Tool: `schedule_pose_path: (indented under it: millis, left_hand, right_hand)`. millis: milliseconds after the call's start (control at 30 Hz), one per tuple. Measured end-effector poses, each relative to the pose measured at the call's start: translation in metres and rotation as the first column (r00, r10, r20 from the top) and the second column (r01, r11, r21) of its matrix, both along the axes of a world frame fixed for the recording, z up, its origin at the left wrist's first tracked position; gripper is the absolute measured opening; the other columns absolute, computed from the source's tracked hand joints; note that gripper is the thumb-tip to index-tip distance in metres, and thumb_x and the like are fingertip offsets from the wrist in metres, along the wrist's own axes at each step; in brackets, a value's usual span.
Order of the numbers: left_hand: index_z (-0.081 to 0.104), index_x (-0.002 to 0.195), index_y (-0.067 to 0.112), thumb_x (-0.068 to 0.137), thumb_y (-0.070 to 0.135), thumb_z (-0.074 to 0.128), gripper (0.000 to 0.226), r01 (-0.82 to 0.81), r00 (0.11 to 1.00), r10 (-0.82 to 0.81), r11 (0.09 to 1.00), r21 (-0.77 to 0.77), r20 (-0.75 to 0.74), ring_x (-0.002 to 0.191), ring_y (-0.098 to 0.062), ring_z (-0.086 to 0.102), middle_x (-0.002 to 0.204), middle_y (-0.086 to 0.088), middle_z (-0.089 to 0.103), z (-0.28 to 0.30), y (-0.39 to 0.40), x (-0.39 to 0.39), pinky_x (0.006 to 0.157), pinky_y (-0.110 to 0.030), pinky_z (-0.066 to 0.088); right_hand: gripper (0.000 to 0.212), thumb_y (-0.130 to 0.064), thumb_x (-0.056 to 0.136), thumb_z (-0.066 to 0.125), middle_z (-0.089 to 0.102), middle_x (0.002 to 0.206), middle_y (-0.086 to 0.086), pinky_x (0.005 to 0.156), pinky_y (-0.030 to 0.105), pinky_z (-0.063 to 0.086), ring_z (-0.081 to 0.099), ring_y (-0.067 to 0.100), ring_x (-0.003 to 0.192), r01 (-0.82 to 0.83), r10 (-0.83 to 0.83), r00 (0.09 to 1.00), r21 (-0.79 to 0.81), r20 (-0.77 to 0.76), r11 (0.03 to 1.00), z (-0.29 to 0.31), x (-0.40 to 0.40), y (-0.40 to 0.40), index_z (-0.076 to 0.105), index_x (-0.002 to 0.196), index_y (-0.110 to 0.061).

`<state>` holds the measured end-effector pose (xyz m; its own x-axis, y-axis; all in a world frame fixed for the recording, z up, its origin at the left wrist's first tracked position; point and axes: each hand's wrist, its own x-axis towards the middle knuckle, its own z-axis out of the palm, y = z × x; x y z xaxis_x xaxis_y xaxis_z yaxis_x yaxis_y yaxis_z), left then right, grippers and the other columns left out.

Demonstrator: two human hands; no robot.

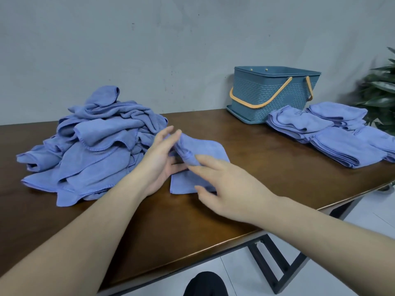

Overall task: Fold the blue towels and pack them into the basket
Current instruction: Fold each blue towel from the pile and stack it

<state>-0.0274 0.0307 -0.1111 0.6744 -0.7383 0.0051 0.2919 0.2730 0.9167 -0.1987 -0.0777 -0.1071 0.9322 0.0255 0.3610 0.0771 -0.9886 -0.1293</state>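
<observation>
A blue towel (208, 149) lies partly folded on the table's middle, one edge lifted into a ridge. My left hand (157, 161) stands beside that ridge with straight fingers touching its left side. My right hand (226, 185) reaches in from the right and pinches the near end of the ridge between its fingers; it is blurred. A heap of unfolded blue towels (96, 150) sits at the left. Folded blue towels (333, 133) lie in stacks at the right. The teal basket (269, 92) with orange handles stands behind those stacks, on its lid.
The brown table (267, 167) runs along a grey wall, and its front edge slants across the lower right. A green plant (380, 90) stands past the table's right end. Black table legs and pale floor tiles show below.
</observation>
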Motion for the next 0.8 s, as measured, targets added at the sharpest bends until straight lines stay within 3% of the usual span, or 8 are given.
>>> schedule_pose_path:
  millis: [100,200,267,367,433,567,667,800]
  left_hand:
    - [0.061,0.127,0.024,0.097,0.016,0.063,0.031,-0.093,0.977,0.071,0.99,0.103,0.199,0.087,-0.016,0.064,0.115,-0.003,0.062,-0.004,-0.002,0.0,0.073,-0.03,0.054]
    - [0.067,0.12,0.027,0.093,-0.002,0.059,0.041,-0.13,0.944,0.072,0.978,0.164,0.321,0.095,-0.019,0.053,0.109,0.003,0.064,-0.01,-0.002,0.003,0.084,-0.034,0.045]
    - [0.067,0.118,0.028,0.092,-0.005,0.058,0.043,-0.183,0.922,0.102,0.965,0.189,0.374,0.087,-0.018,0.047,0.101,0.003,0.063,-0.011,-0.001,0.006,0.079,-0.032,0.042]
    - [0.066,0.112,0.029,0.093,-0.002,0.06,0.037,-0.285,0.819,0.107,0.929,0.238,0.564,0.068,-0.009,0.045,0.094,0.002,0.062,-0.012,0.001,0.011,0.06,-0.015,0.04]
    - [0.066,0.111,0.026,0.094,0.004,0.062,0.028,-0.354,0.727,0.066,0.889,0.291,0.684,0.062,-0.006,0.045,0.089,0.003,0.061,-0.013,0.002,0.014,0.054,-0.009,0.038]
    - [0.065,0.108,0.035,0.093,0.022,0.066,0.02,-0.473,0.576,-0.071,0.783,0.403,0.814,0.079,-0.012,0.057,0.092,0.003,0.061,-0.017,0.004,0.018,0.065,-0.016,0.041]
    - [0.063,0.114,0.037,0.093,0.031,0.064,0.022,-0.532,0.492,-0.146,0.73,0.43,0.858,0.07,-0.007,0.052,0.084,0.002,0.054,-0.017,0.007,0.02,0.06,-0.021,0.035]
    - [0.042,0.142,0.043,0.096,0.048,0.056,0.048,-0.594,0.44,-0.276,0.625,0.507,0.855,0.071,-0.011,0.057,0.07,0.008,0.056,-0.01,0.014,0.012,0.056,-0.025,0.036]
  right_hand:
    - [0.054,-0.037,0.094,0.047,0.051,0.14,-0.006,0.089,0.038,0.051,0.058,0.021,0.111,-0.034,0.034,0.999,-0.066,-0.007,0.997,-0.007,0.004,0.005,0.05,0.146,-0.024]
    - [0.043,-0.033,0.091,0.05,0.055,0.142,-0.005,0.092,0.038,0.05,0.058,0.02,0.117,-0.068,0.071,0.997,-0.078,0.039,0.995,-0.012,0.003,-0.002,0.062,0.132,-0.029]
    - [0.034,-0.028,0.09,0.056,0.057,0.139,-0.006,0.094,0.035,0.048,0.058,0.017,0.119,-0.062,0.068,0.994,-0.068,0.086,0.996,-0.014,0.001,-0.011,0.065,0.123,-0.031]
    - [0.032,-0.031,0.09,0.062,0.064,0.124,-0.011,0.092,0.033,0.048,0.059,0.009,0.11,-0.025,0.02,0.991,0.036,0.13,0.999,-0.012,-0.006,-0.022,0.056,0.121,-0.029]
    - [0.029,-0.04,0.092,0.058,0.066,0.113,-0.017,0.083,0.025,0.045,0.06,0.003,0.096,0.052,-0.073,0.993,0.218,0.09,0.975,-0.01,-0.01,-0.027,0.044,0.116,-0.037]
    - [0.017,-0.037,0.095,0.056,0.065,0.092,-0.018,0.072,0.027,0.046,0.061,0.008,0.085,0.143,-0.17,0.985,0.473,0.014,0.869,-0.011,-0.006,-0.04,0.044,0.106,-0.04]
    - [0.011,-0.025,0.096,0.058,0.064,0.089,-0.012,0.072,0.026,0.049,0.059,0.006,0.076,0.202,-0.234,0.972,0.606,-0.028,0.769,-0.009,-0.002,-0.05,0.056,0.103,-0.034]
    - [0.014,-0.033,0.093,0.061,0.063,0.093,-0.011,0.07,0.025,0.042,0.056,0.001,0.077,0.365,-0.349,0.926,0.567,-0.142,0.738,-0.01,0.005,-0.066,0.056,0.106,-0.037]
